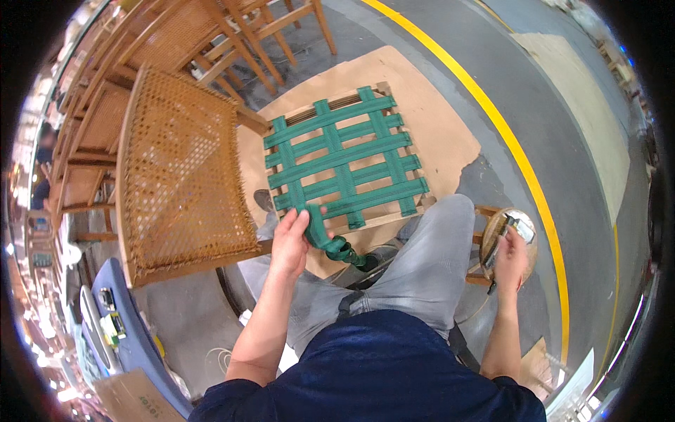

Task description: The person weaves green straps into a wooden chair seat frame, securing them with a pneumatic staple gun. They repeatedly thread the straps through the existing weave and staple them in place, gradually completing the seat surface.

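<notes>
Left hand is clamped on the loose end of the green webbing strap, right at the near edge of the woven seat frame on the floor. Right hand grips a metal tool over a round stool.

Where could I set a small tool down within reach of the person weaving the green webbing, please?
The brown board lies bare right of the webbed seat frame, up to the grey floor and the yellow line. Left is crowded: the cane panel and stacked chairs. The left hand grips the webbing strap; the right hand grips a metal tool on the stool.
</notes>
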A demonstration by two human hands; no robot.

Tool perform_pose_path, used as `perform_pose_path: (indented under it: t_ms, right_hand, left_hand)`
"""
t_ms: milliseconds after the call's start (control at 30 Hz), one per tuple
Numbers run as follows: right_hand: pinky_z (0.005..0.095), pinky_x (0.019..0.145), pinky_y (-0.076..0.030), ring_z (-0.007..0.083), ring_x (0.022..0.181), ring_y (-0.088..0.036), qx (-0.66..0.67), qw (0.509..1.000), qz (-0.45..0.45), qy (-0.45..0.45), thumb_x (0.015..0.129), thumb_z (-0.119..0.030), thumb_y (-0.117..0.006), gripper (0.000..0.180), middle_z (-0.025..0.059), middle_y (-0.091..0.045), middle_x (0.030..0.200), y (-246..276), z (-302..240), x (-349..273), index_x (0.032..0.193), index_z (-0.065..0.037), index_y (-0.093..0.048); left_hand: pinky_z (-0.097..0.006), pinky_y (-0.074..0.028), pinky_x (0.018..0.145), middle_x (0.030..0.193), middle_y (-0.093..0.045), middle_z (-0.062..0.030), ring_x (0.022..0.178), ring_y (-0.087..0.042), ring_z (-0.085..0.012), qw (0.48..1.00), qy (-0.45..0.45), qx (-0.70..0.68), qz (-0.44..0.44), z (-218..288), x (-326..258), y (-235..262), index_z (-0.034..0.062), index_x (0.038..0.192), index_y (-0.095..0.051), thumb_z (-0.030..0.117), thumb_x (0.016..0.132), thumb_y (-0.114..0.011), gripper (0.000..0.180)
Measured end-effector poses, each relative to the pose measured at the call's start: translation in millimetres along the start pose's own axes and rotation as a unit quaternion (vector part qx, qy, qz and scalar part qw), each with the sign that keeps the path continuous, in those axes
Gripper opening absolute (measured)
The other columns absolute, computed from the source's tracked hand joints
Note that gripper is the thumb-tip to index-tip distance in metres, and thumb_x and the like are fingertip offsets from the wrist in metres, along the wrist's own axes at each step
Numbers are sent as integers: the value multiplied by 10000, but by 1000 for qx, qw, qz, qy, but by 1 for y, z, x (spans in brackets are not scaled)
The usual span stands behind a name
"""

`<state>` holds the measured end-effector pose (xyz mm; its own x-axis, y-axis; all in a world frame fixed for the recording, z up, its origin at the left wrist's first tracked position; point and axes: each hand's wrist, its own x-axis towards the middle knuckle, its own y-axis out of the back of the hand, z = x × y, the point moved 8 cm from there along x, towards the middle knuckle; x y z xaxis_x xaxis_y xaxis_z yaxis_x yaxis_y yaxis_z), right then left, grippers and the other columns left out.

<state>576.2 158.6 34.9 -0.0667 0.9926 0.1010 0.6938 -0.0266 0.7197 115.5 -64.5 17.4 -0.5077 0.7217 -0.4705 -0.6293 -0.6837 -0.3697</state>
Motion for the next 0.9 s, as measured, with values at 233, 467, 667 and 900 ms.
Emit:
perform_pose_path:
  t_ms: [233,467,667,900]
  right_hand:
    - [405,984,-506,262,1134,-643,305,838,-397,214,861,-172,-801,463,123,-684,1178,-165,-300,-55,1257,-6,-629]
    - [361,847,-511,190,912,-643,586,684,-430,56,993,-71,-634,75,77,-691,958,-171,-340,-24,1051,-26,-653]
    - [423,954,-486,250,1042,-613,616,674,-385,132,1048,-175,-538,241,137,-658,1093,-128,-297,15,1068,21,-676]
    - [391,901,-492,244,1091,-622,526,640,-510,-232,1028,-573,-469,531,58,-664,1125,-170,-115,-37,1219,-103,-626]
  left_hand:
    - [-326,-444,1014,1301,-622,-126,1187,-575,-196,902,-277,286,-170,107,-40,-120,-34,1196,-665,156,1029,-583,266]
    - [-394,-385,1127,1436,-523,-181,1352,-474,-252,963,-52,263,-28,-27,-6,-23,-10,1473,-399,305,856,-831,816]
    - [-409,-536,940,1016,-715,-76,990,-681,-217,968,70,-148,-188,-51,-7,-40,39,1221,-601,233,1010,-647,290]
    - [-362,-597,758,809,-703,-54,720,-699,-192,977,-8,-68,-202,51,-39,-64,67,1222,-623,199,1049,-558,227]
